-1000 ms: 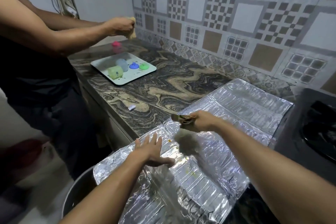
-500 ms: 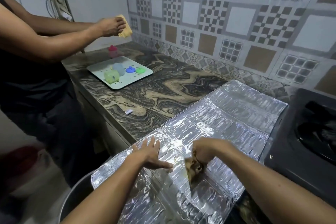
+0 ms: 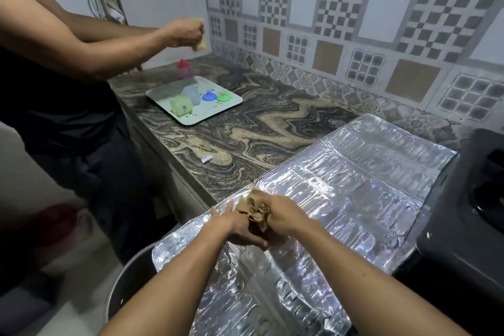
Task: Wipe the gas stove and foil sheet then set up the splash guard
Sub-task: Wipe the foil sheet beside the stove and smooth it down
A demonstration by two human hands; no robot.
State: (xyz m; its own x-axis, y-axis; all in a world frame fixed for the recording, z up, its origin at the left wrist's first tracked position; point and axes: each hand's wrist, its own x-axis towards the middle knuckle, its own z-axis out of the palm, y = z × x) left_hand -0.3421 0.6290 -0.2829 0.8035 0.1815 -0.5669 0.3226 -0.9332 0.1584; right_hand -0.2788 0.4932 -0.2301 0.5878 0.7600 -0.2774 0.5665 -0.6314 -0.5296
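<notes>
Silver foil sheet (image 3: 341, 199) lies flat over the counter edge, long axis running from near-left out to far-right, butting the black gas stove (image 3: 463, 213) on its right. Left hand (image 3: 234, 224) lies on the foil's near-left section, fingers extended, touching the rag. Right hand (image 3: 283, 215) just beside it, clenched around the crumpled brown rag (image 3: 255, 209). Most foil lies right and ahead of both hands; right hand nearer.
</notes>
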